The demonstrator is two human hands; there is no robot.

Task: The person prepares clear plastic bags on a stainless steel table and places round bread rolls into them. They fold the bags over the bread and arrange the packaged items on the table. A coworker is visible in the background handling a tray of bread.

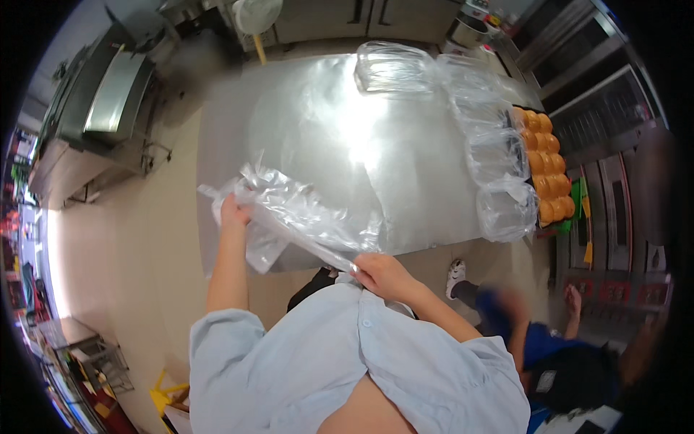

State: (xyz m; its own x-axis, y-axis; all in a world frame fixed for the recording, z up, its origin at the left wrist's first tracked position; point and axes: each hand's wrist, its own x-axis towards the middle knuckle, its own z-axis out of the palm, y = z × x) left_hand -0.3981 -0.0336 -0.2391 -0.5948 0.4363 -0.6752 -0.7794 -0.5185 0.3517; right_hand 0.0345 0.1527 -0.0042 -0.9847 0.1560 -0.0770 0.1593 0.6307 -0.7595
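Note:
A clear plastic bag [300,213] is stretched between my two hands just above the near edge of a steel table [325,123]. My left hand [233,214] grips its left end, with loose plastic hanging below. At the bag's lower right corner my right hand [379,271] pinches the other end, close to my chest. Several more clear bags [499,155] lie along the table's right side, one of them [392,67] at the far edge.
A tray of round orange buns [547,166] sits at the table's right edge. A person in a blue top [542,347] bends down at the lower right, near oven racks [614,188]. Steel counters [108,94] line the left wall.

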